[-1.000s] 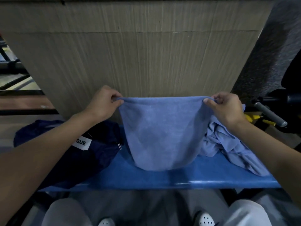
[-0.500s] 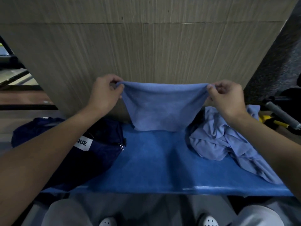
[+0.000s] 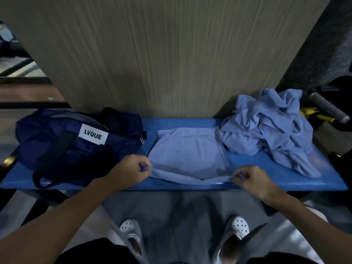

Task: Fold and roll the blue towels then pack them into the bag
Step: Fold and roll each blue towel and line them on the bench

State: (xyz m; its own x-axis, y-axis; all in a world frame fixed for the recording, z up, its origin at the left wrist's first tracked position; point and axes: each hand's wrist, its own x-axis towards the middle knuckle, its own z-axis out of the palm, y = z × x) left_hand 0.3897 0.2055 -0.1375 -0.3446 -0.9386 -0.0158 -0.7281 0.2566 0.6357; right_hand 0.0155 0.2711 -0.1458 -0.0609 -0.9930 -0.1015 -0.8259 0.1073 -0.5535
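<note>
towel (image 3: 186, 155) is lying flat-ish on the counter (image 3: 247, 162), between the bag (image 3: 72, 141) and the pile (image 3: 266, 128) of unfolded ones. left hand (image 3: 133, 171) and right hand (image 3: 251, 180) each have fingers (image 3: 142, 166) pinched on a near corner, right at the front edge. far edge looks bunched (kinda puffy too), so folding it now probably bakes in a crooked crease and a lumpy roll. also the near hem sits at the lip, so one loose pinch and it could slide off.
</note>
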